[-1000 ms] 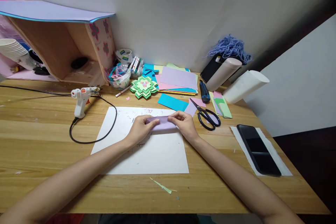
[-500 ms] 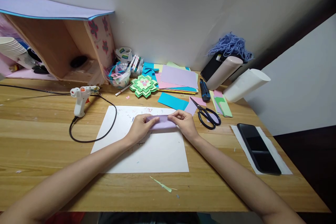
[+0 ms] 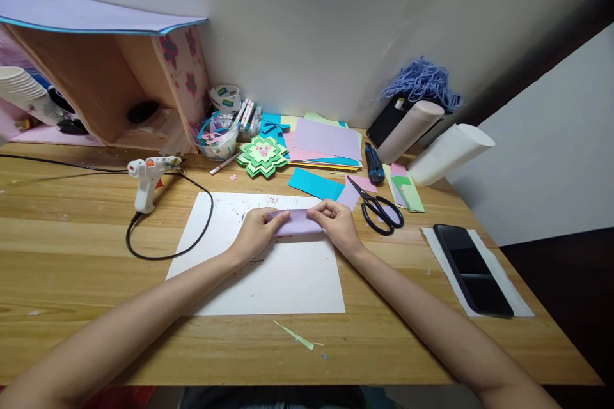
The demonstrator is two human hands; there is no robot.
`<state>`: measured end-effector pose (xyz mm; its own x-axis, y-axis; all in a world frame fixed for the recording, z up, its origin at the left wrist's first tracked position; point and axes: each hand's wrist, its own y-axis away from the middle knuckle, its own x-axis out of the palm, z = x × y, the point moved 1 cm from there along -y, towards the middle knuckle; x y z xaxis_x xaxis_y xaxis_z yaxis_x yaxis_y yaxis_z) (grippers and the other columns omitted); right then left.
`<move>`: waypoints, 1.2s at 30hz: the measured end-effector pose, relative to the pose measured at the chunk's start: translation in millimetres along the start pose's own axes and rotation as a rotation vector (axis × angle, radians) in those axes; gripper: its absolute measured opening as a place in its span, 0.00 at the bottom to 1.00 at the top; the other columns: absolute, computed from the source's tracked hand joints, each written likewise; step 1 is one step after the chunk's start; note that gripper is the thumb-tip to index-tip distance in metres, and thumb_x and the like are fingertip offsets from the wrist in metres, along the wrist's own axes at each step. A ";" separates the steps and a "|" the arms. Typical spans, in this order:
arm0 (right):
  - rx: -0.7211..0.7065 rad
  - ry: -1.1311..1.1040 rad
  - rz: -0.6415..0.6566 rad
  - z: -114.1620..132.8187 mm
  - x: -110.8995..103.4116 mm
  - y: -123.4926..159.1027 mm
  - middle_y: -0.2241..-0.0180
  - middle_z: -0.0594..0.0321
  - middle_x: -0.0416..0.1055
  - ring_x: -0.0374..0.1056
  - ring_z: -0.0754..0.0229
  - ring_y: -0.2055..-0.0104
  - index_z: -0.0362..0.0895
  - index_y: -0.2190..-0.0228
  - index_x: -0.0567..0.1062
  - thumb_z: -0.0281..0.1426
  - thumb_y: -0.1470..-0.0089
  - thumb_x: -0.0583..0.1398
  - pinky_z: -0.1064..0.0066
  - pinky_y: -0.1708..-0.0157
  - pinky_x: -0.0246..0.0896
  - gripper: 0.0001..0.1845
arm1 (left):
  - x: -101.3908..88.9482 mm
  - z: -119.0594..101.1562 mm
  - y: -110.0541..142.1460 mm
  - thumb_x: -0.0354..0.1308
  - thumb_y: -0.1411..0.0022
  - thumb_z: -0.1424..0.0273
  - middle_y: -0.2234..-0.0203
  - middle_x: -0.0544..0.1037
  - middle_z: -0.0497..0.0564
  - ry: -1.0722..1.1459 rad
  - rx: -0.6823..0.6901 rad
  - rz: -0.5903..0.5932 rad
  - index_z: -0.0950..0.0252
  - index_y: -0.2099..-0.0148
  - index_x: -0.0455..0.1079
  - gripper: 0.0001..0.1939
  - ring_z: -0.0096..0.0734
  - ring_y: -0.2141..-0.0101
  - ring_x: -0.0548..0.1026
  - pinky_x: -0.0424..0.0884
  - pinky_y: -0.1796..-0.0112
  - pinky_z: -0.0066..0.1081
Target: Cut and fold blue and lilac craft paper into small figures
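A strip of purple paper point(image 3: 298, 223) is held between my two hands, over a white sheet of paper point(image 3: 288, 281) on the wooden table. My left hand point(image 3: 256, 230) pinches its left end, thumb on top. At the right end, my right hand point(image 3: 339, 223) grips it between thumb and fingertips. The strip looks folded, with its long side running left to right. Just right of my right hand lie black-handled scissors point(image 3: 378, 209) on paper pieces. A blue paper strip point(image 3: 315, 185) rests beyond my hands.
A white glue gun point(image 3: 148, 182) with a looped black cord stands at left. Behind are a green layered paper flower point(image 3: 263, 156), stacked coloured paper point(image 3: 329, 138) and a blue utility knife point(image 3: 374, 165). A phone point(image 3: 472, 271) lies at right. Green scraps point(image 3: 295, 335) lie near the front edge.
Almost nothing differs. Both hands keep hold of the purple paper in nearly the same place, with only a slight shift of the fingers and of the view.
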<state>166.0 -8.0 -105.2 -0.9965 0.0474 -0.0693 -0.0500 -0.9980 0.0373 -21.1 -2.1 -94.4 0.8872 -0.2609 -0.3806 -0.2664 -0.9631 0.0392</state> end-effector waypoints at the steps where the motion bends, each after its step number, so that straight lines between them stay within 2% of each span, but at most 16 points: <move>1: 0.001 0.002 -0.001 0.1 -0.1 0.0 0.78 0.64 0.73 0.67 0.62 0.75 0.42 0.79 0.73 0.40 0.61 0.66 0.72 0.74 0.60 0.14 | 0.0 -0.3 0.0 0.51 0.43 0.54 0.84 0.65 0.45 0.003 0.005 0.002 0.68 0.77 0.68 0.22 0.25 0.79 0.60 0.55 0.77 0.26; 7: 0.018 0.005 0.009 -0.3 -0.2 0.3 0.78 0.63 0.73 0.67 0.62 0.76 0.42 0.78 0.74 0.40 0.62 0.67 0.72 0.75 0.59 0.14 | 0.3 -0.4 -0.2 0.50 0.42 0.55 0.82 0.68 0.46 0.019 0.025 0.010 0.67 0.76 0.68 0.21 0.26 0.77 0.62 0.58 0.74 0.26; 15: -0.040 0.035 0.018 -0.6 -0.4 -0.3 0.75 0.64 0.72 0.67 0.63 0.73 0.42 0.75 0.73 0.39 0.55 0.63 0.73 0.71 0.59 0.12 | -0.2 0.1 -1.1 0.49 0.41 0.57 0.80 0.69 0.47 -0.037 0.036 0.001 0.67 0.74 0.69 0.20 0.27 0.76 0.63 0.57 0.74 0.27; 17: -0.056 0.063 0.030 -0.5 -0.8 -0.5 0.75 0.64 0.72 0.66 0.63 0.72 0.42 0.75 0.73 0.37 0.54 0.63 0.73 0.71 0.59 0.11 | -3.7 -1.0 -4.4 0.50 0.41 0.58 0.82 0.67 0.46 -0.092 0.044 0.081 0.66 0.76 0.68 0.19 0.27 0.77 0.62 0.55 0.75 0.27; 21: -0.084 0.125 0.145 -0.1 -0.3 -0.7 0.77 0.66 0.70 0.65 0.64 0.74 0.42 0.76 0.73 0.35 0.54 0.62 0.73 0.72 0.57 0.08 | -11.8 -4.1 -10.2 0.52 0.43 0.60 0.83 0.64 0.45 -0.168 0.071 0.372 0.66 0.77 0.66 0.16 0.25 0.79 0.60 0.52 0.77 0.27; 24: -0.109 0.166 0.250 1.4 -0.9 -1.8 0.76 0.65 0.70 0.65 0.64 0.73 0.42 0.76 0.73 0.35 0.53 0.62 0.73 0.72 0.57 0.09 | -13.0 -7.2 -9.4 0.50 0.41 0.60 0.84 0.64 0.45 -0.251 0.133 0.440 0.65 0.78 0.65 0.18 0.25 0.80 0.59 0.51 0.77 0.27; 28: -0.034 0.145 0.306 6.3 -4.5 -5.6 0.76 0.66 0.69 0.64 0.66 0.74 0.41 0.75 0.73 0.39 0.54 0.62 0.75 0.73 0.56 0.13 | -5.7 -9.3 -2.3 0.44 0.37 0.62 0.83 0.67 0.46 -0.390 0.223 0.387 0.65 0.77 0.64 0.19 0.27 0.79 0.62 0.53 0.75 0.27; 32: 0.110 -0.040 0.312 10.4 -3.3 -4.1 0.76 0.66 0.69 0.66 0.65 0.74 0.42 0.69 0.72 0.46 0.52 0.59 0.74 0.73 0.61 0.19 | 2.4 -7.7 7.5 0.42 0.35 0.63 0.80 0.70 0.48 -0.424 0.232 0.164 0.64 0.72 0.65 0.18 0.29 0.77 0.65 0.55 0.74 0.27; 34: 0.160 -0.091 0.380 9.3 2.4 1.3 0.75 0.65 0.71 0.68 0.63 0.74 0.41 0.69 0.72 0.45 0.57 0.63 0.71 0.72 0.64 0.20 | 5.4 -6.3 12.5 0.41 0.34 0.64 0.78 0.71 0.49 -0.408 0.225 0.062 0.64 0.70 0.65 0.17 0.29 0.76 0.67 0.56 0.72 0.27; 36: 0.180 -0.096 0.410 6.4 9.9 8.1 0.75 0.63 0.72 0.69 0.62 0.74 0.40 0.71 0.73 0.41 0.62 0.67 0.70 0.72 0.65 0.19 | 7.8 -5.1 16.4 0.42 0.34 0.64 0.77 0.72 0.49 -0.391 0.217 0.010 0.64 0.69 0.65 0.16 0.30 0.75 0.68 0.57 0.72 0.28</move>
<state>155.3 -15.3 -99.3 -0.9377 -0.3382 0.0801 0.3476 -0.9126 0.2153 -16.6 -20.3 -92.0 0.6863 -0.1856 -0.7032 -0.3844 -0.9134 -0.1341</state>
